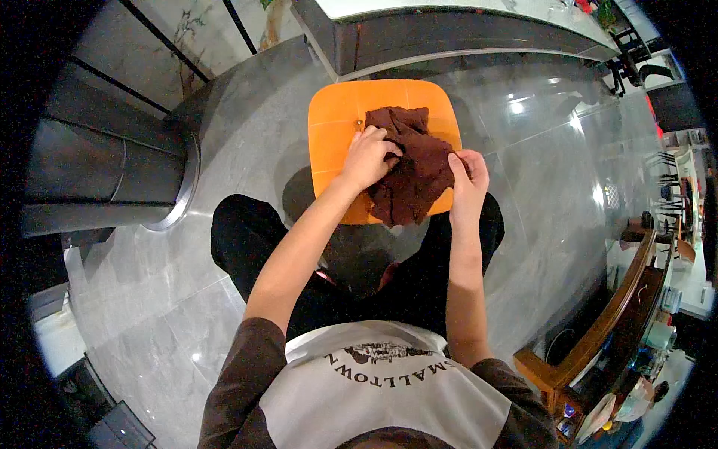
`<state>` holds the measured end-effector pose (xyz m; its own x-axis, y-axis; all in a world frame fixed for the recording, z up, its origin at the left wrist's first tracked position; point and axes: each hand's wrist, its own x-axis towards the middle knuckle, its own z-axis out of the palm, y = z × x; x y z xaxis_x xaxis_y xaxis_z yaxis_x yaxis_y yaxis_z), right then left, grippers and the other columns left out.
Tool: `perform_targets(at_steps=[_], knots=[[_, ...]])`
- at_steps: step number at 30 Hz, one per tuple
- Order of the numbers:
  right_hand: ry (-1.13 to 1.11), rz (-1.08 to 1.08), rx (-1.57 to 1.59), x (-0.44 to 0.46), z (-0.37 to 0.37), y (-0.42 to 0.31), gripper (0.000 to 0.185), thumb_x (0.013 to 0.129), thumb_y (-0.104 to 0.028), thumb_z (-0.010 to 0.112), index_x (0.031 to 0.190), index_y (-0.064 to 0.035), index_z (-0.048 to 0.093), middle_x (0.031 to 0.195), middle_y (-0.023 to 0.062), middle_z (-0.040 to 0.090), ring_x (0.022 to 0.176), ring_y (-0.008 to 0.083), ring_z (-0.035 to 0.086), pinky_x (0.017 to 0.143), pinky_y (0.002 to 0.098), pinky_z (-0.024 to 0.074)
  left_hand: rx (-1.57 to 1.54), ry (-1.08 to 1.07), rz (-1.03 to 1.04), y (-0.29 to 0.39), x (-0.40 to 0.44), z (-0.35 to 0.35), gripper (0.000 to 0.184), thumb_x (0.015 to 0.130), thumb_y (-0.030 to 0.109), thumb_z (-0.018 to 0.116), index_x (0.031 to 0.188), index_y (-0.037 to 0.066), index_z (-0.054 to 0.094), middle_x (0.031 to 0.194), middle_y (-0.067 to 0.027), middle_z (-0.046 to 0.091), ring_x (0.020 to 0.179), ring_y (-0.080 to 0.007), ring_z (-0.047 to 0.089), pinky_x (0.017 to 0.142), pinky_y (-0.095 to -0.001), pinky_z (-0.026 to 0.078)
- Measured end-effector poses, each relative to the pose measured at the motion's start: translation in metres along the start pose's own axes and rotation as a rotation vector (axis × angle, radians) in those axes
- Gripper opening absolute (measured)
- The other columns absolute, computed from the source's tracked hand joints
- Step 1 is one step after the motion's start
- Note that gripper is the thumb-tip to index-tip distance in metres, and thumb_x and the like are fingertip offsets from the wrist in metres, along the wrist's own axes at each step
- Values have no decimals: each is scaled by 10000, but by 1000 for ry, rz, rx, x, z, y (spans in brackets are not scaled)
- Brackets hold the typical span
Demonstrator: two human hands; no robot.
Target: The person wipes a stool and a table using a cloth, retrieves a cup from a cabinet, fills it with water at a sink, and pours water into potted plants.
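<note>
A crumpled dark brown cloth (420,168) lies over the middle and right of a square orange stool top (330,142). My left hand (368,159) is on the cloth's left side, its fingers curled into the folds. At the right edge, my right hand (471,176) pinches the fabric between thumb and fingers. A small round metallic-looking piece (359,123) sits on the orange surface just beyond my left hand; what it is I cannot make out. The cloth's near end hangs at the stool's front edge.
My knees in black trousers (250,232) flank the stool on a grey tiled floor (172,299). Beyond it stands a dark counter with a white top (419,9). A black cylindrical column (112,165) is at left, a wooden frame (598,322) at right.
</note>
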<state>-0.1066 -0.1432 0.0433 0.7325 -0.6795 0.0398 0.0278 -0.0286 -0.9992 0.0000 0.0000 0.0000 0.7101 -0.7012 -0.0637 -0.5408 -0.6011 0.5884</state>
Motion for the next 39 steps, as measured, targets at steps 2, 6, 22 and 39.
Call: perform_targets(at_steps=[2, 6, 22, 39], knots=[[-30, -42, -28, 0, 0, 2, 80, 787, -69, 583, 844, -48, 531, 781, -14, 515, 742, 70, 478, 672, 192, 378, 13, 53, 61, -1, -7, -2, 230, 696, 229, 647, 916, 165, 660, 1054, -56, 496, 1129, -245, 355, 967, -430, 240], [-23, -60, -50, 1, -8, -1, 78, 784, -64, 583, 838, -47, 529, 782, -12, 517, 740, 76, 480, 665, 192, 380, 122, 245, 163, -5, -19, 11, 226, 690, 219, 653, 909, 168, 662, 1083, -53, 491, 1139, -252, 345, 971, -411, 240], [-316, 11, -132, -14, 13, -5, 229, 713, 16, 566, 936, -29, 542, 862, 22, 529, 754, 112, 484, 706, 234, 398, 26, 96, 278, -15, -92, -11, 213, 621, 74, 590, 816, 47, 509, 961, -95, 489, 1018, -280, 422, 892, -380, 344], [-397, -293, -625, -20, 40, 39, 162, 769, -57, 525, 931, -58, 531, 878, 126, 535, 819, 306, 527, 709, 359, 435, -264, 524, -130, -5, -37, 4, 315, 817, 284, 496, 888, -10, 583, 828, -192, 568, 811, -338, 550, 717, -392, 435]])
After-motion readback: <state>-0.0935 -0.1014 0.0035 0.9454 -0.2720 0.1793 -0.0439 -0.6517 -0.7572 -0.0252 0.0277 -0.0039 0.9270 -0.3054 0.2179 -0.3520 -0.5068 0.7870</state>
